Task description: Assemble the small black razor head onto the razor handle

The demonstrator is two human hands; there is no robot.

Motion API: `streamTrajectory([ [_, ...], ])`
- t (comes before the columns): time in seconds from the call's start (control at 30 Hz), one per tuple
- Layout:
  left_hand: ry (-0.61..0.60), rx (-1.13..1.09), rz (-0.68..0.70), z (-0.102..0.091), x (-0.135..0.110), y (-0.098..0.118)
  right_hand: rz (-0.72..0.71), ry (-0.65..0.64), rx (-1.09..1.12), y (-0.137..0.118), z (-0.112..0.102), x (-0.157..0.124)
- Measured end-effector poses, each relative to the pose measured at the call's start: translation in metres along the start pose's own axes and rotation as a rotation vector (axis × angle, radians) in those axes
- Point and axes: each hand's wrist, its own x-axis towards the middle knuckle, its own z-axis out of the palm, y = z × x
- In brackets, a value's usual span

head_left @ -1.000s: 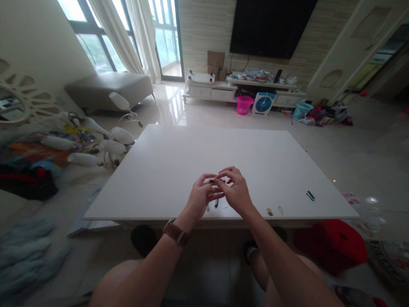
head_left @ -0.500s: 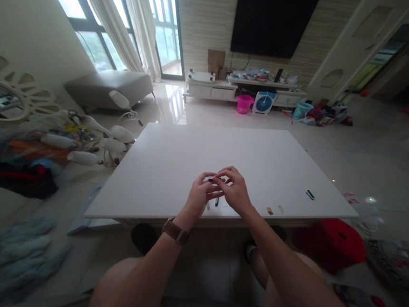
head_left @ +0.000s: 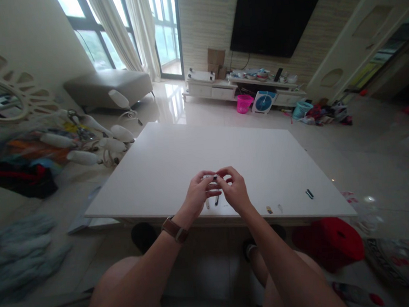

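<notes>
Both hands meet above the near part of the white table (head_left: 204,146). A small black piece (head_left: 214,177), too small to name, sits between their fingertips. My left hand (head_left: 196,192), with a brown watch strap (head_left: 175,229) at its wrist, pinches it from the left, the lower fingers bent beneath. From the right, the thumb and fingers of my right hand (head_left: 235,189) close on the same piece and partly cover it. Just below the fingers, a thin black tool (head_left: 216,200) and a slim pale stick (head_left: 208,204) lie on the tabletop.
Right of my hands lie a small yellow-and-dark item (head_left: 269,210), a small clear item (head_left: 280,208) and a dark green item with a white middle (head_left: 309,194). A red stool (head_left: 336,242) stands by the near right corner. A lamp with several white shades (head_left: 112,145) is at left.
The fingers have shifted slightly around the black piece, which now shows a little farther right, closer to the right fingertips. Both arms stay nearly in place.
</notes>
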Motion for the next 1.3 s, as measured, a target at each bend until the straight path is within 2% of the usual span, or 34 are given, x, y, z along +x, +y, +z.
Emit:
streamTrajectory([
  [0.33, 0.021, 0.060, 0.030, -0.001, 0.001, 0.001, 0.028, -0.052, 0.017, -0.004, -0.001, -0.001],
  [0.63, 0.027, 0.094, 0.011, -0.001, 0.002, 0.001, 0.030, -0.049, 0.009, 0.002, 0.002, -0.001],
  [0.7, 0.010, 0.102, -0.005, 0.000, 0.004, 0.002, 0.024, -0.036, -0.006, -0.002, -0.002, 0.001],
  [0.77, 0.001, 0.122, -0.032, 0.002, 0.007, 0.004, 0.006, 0.006, -0.010, -0.017, -0.018, 0.002],
  [0.87, 0.042, 0.145, -0.080, 0.003, 0.011, 0.007, -0.120, 0.160, -0.021, -0.052, -0.068, -0.002],
  [0.93, 0.066, 0.146, -0.105, 0.003, 0.014, 0.008, -0.224, 0.363, -0.054, -0.063, -0.113, -0.005],
  [0.97, 0.067, 0.147, -0.113, 0.003, 0.015, 0.009, -0.266, 0.504, -0.065, -0.060, -0.136, -0.004],
  [1.0, 0.063, 0.150, -0.118, 0.003, 0.016, 0.009, -0.297, 0.628, -0.087, -0.049, -0.158, -0.001],
  [1.07, 0.048, 0.158, -0.126, 0.003, 0.019, 0.009, -0.191, 0.660, -0.248, -0.006, -0.197, 0.005],
  [1.1, 0.041, 0.159, -0.131, 0.003, 0.020, 0.009, -0.078, 0.612, -0.383, 0.022, -0.213, 0.007],
  [1.17, 0.028, 0.161, -0.142, 0.004, 0.021, 0.009, 0.232, 0.413, -0.700, 0.083, -0.240, 0.004],
  [1.23, 0.020, 0.167, -0.148, 0.005, 0.021, 0.010, 0.368, 0.333, -0.785, 0.136, -0.261, -0.010],
  [1.3, 0.013, 0.179, -0.145, 0.005, 0.021, 0.011, 0.447, 0.292, -0.852, 0.174, -0.277, -0.031],
])
